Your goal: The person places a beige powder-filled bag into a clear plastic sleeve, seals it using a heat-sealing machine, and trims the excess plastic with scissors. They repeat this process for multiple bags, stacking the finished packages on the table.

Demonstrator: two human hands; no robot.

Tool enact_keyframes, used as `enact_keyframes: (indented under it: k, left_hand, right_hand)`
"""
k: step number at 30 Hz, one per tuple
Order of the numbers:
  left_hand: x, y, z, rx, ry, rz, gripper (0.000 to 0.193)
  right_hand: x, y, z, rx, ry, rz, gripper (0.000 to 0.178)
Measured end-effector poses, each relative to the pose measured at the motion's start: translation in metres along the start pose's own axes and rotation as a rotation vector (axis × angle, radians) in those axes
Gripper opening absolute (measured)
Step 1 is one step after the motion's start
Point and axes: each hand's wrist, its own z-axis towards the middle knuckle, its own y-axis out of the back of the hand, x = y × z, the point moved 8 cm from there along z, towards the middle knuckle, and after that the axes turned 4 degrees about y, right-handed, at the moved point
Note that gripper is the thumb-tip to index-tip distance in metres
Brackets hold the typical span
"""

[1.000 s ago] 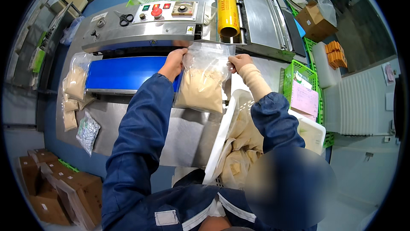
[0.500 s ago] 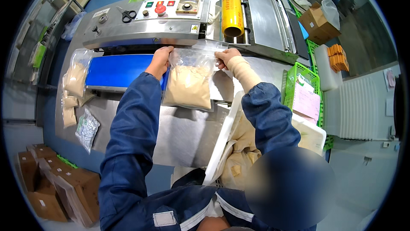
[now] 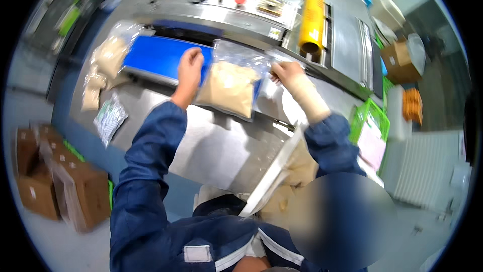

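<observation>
A clear plastic bag of pale beige powder (image 3: 229,87) lies at the right end of a blue conveyor belt (image 3: 161,60), its top edge toward the steel sealing machine (image 3: 201,13). My left hand (image 3: 190,70) is over the belt just left of the bag, apart from it, fingers curled together with nothing visible in them. Beside the bag's upper right corner is my right hand (image 3: 290,76), a beige wrap around its wrist. Its fingers are bent inward; blur hides whether they touch the plastic.
Filled powder bags (image 3: 111,55) and a printed packet (image 3: 110,118) lie at the left. A yellow film roll (image 3: 313,23) rests on the wrapping machine (image 3: 349,45). Right are a green basket (image 3: 370,121) and, near my body, a white bin (image 3: 274,169). Cartons (image 3: 75,186) stand lower left.
My left hand has let go of the bag's upper left corner and moved away from it. My right hand has drawn slightly away from the bag. The whole view has shifted and tilted.
</observation>
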Motion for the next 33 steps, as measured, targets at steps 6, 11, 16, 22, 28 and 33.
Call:
enact_keyframes:
  k: [6, 11, 16, 22, 28, 33]
  left_hand:
    - [0.033, 0.036, -0.224, 0.687, 0.339, 0.058, 0.019]
    - [0.007, 0.002, -0.387, 1.276, 0.627, -0.142, 0.026]
    - [0.009, -0.031, -0.396, 1.233, 0.416, -0.057, 0.031]
    - [0.023, -0.047, -0.405, 1.175, 0.369, -0.136, 0.026]
    - [0.021, -0.045, -0.407, 1.152, 0.369, -0.044, 0.029]
    - [0.022, -0.038, -0.404, 1.127, 0.297, 0.047, 0.034]
  right_hand:
    - [0.065, -0.030, -0.210, 0.277, 0.233, -0.334, 0.017]
    - [0.038, -0.089, -0.314, 0.310, -0.011, -0.157, 0.025]
    - [0.032, -0.127, -0.340, 0.028, -0.025, -0.405, 0.047]
    - [0.020, -0.134, -0.329, -0.257, -0.232, -0.564, 0.069]
    - [0.008, -0.130, -0.312, -0.265, -0.425, -0.657, 0.071]
    - [0.013, -0.127, -0.304, -0.268, -0.397, -0.736, 0.064]
